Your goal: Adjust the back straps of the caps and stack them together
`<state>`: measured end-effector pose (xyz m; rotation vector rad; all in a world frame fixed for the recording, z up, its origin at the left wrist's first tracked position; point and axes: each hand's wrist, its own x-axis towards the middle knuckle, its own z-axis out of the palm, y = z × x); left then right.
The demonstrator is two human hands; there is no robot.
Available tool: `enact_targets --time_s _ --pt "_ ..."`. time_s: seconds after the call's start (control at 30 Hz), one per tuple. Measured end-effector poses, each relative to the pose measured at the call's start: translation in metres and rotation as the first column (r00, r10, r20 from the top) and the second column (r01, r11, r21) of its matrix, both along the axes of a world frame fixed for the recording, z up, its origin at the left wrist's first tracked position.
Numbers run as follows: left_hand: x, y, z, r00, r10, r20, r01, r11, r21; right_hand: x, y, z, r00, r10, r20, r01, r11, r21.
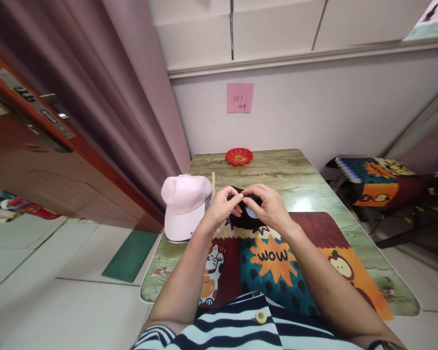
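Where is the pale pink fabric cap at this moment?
In the head view, the pale pink fabric cap sits on the green table's left edge, just left of the left hand, near the dusty pink curtain.

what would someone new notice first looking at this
Probably the two hands meeting at the table's middle: the left hand and right hand both grip a black cap over a bright cartoon mat reading "wow". Just left of them a pale pink cap sits near the table edge, and a small red dish lies at the far end.
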<state>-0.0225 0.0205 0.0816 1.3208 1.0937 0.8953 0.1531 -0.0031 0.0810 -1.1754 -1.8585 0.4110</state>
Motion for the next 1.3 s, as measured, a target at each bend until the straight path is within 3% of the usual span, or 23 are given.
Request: enact_targets --time_s 0.1,0.2,0.3,0.43,0.57,0.67,0.8,0.93,1.13,1.3 --pt "0.001 0.0 -0.001 1.0 0.019 0.025 -0.019 1.0 -0.017 -0.011 0.002 -0.001 0.984 -0.072 0.164 0.064 0.996 0.058" --pt "-0.001 0.0 -0.003 0.998 0.001 0.056 0.001 0.999 -0.035 -0.01 0.001 -0.002 0.985 -0.057 0.162 0.049 0.997 0.055" --pt "-0.002 0.0 -0.005 0.993 -0.017 0.118 0.019 1.0 -0.017 -0.002 0.001 -0.002 0.998 0.002 -0.069 -0.006 0.999 -0.054" --pt "-0.003 -0.004 -0.006 0.988 -0.063 0.145 0.059 0.998 0.033 0.008 0.003 -0.004 0.892 0.045 -0.45 -0.2 0.932 -0.302" --pt "-0.001 -0.009 -0.007 0.989 -0.144 0.044 0.139 0.986 0.094 0.008 0.002 -0.007 0.8 -0.043 -0.598 -0.245 0.887 -0.391" --pt "0.002 -0.011 -0.012 0.993 -0.115 0.015 0.112 0.987 0.117 0.005 0.001 -0.009 0.765 -0.114 -0.634 -0.222 0.877 -0.426" --pt "0.005 -0.01 -0.017 0.998 -0.064 0.007 0.063 0.988 0.142 0.004 0.002 -0.012 0.766 -0.098 -0.635 -0.189 0.91 -0.369" --pt "0.005 -0.01 -0.018 0.997 -0.047 0.057 0.04 0.992 0.12 0.01 0.001 -0.014 0.821 -0.073 -0.567 -0.099 0.959 -0.267" --pt "0.005 -0.008 -0.02 0.997 -0.001 0.078 -0.005 0.996 0.087 0.02 -0.008 -0.014 0.896 -0.105 -0.432 -0.046 0.944 -0.325" --pt "0.009 -0.007 -0.02 0.997 0.014 0.076 -0.021 0.996 0.09 0.016 -0.012 -0.009 0.958 -0.173 -0.229 0.104 0.953 -0.284"
